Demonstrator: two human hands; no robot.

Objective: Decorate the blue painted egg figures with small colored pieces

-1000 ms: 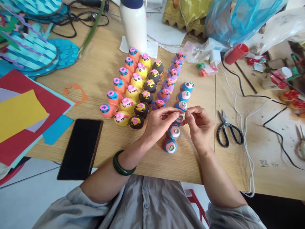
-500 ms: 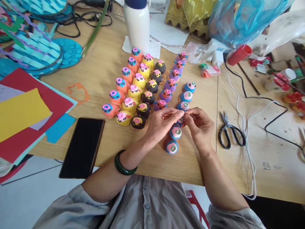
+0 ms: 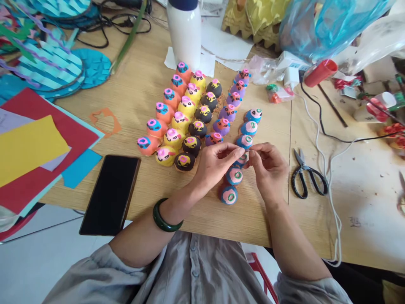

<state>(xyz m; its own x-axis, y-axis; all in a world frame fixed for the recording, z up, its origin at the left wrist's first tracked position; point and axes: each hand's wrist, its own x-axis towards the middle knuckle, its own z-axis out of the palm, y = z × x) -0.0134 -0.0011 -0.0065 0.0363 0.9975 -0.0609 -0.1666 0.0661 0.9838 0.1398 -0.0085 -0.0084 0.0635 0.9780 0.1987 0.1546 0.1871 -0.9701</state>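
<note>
My left hand (image 3: 218, 164) and my right hand (image 3: 268, 169) meet fingertip to fingertip over a row of blue painted domes. Both are closed in a pinch; whatever lies between the fingertips is too small to name. Under them, a blue dome with a pink patch (image 3: 242, 158) is partly covered. Nearer me sit two more blue domes (image 3: 234, 175), each with a pink patch and a green ring. Beyond the hands, the top blue dome (image 3: 253, 115) carries small dark marks as well. Left of this row stand purple (image 3: 221, 126), black (image 3: 191, 145), yellow (image 3: 166, 155) and orange domes (image 3: 148, 145).
Black-handled scissors (image 3: 309, 174) lie right of my right hand, beside white cables (image 3: 330, 202). A phone (image 3: 109, 194) and coloured paper sheets (image 3: 31, 143) are on the left. A white bottle (image 3: 185, 38), egg trays (image 3: 253, 19) and a blue plastic bag (image 3: 325, 29) stand at the back.
My right fingertips have drawn slightly to the right, away from the left ones. The left hand keeps its pinch in nearly the same place. The whole view has shifted a little.
</note>
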